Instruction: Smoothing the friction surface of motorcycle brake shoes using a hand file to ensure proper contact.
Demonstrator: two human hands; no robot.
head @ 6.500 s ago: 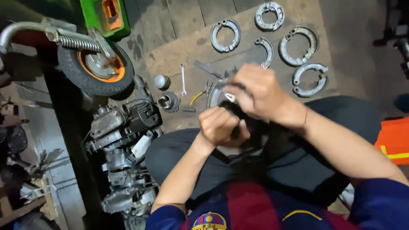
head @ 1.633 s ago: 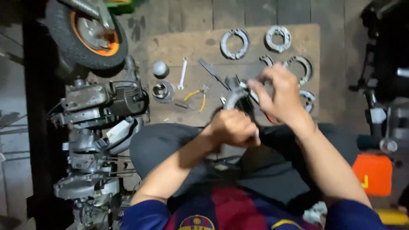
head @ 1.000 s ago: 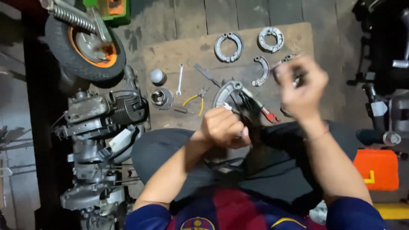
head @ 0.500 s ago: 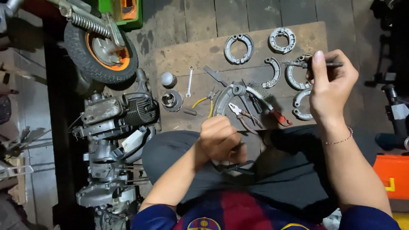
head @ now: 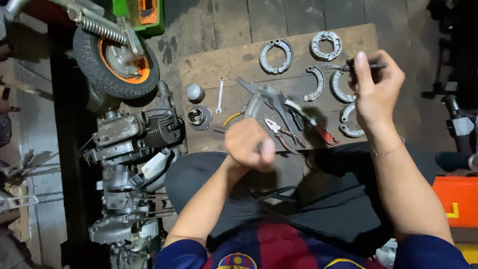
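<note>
My left hand (head: 249, 144) is a closed fist over my lap, gripping a curved grey brake shoe (head: 255, 102) that rises toward the wooden board (head: 219, 67). My right hand (head: 374, 89) is raised over the board's right side, pinching a thin dark rod-like tool (head: 348, 66) between thumb and fingers. Under it lie several grey brake shoes (head: 340, 85). Pliers (head: 279, 133) and a red-handled tool (head: 318, 130) rest on the board between my hands.
A scooter engine (head: 134, 134) and a wheel with an orange rim (head: 117, 60) lie at left. A spanner (head: 219, 94), a round metal cup (head: 199, 117) and a grey knob (head: 194, 92) sit on the board. An orange box (head: 458, 199) stands at right.
My right hand has left the brake shoe, swung out to the right over the board and now holds a thin tool. My left hand has stayed closed on the shoe.
</note>
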